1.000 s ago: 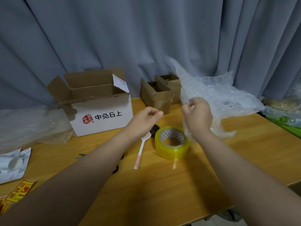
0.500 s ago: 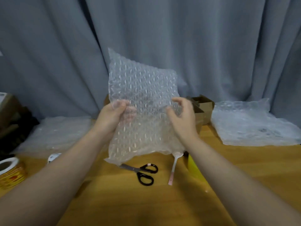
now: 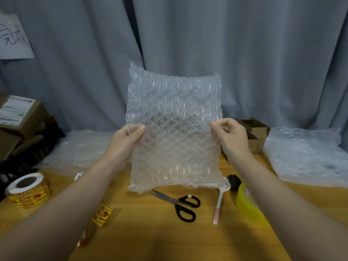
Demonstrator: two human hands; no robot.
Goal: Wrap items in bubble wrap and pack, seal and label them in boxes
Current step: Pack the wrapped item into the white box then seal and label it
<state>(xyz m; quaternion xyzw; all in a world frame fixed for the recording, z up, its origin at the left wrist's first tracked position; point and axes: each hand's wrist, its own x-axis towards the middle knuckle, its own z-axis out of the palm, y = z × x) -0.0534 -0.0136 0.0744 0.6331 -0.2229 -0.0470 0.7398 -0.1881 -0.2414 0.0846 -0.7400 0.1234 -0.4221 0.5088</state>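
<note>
Grey curtain hangs behind the wooden surface. At twelve o'clock the person holds a bubble wrap sheet upright above it. The left hand pinches its left edge and the right hand its right edge, thumbs in front and fingers curled behind.

Just below the sheet lie the scissors, and at five o'clock from it a pink-handled spoon, probably the item to wrap. A yellow tape roll sits beside the spoon.

My advice would be to keep the sheet taut and lower it flat onto bare wood at six o'clock, clear of the scissors. Then set the spoon along one edge, so it rolls up without slack.

At ten o'clock a paper sign reads "完成" by hand. The label roll at eight o'clock is yellow with red print too small to read. The shipping label on the brown box at nine o'clock is blurred.
</note>
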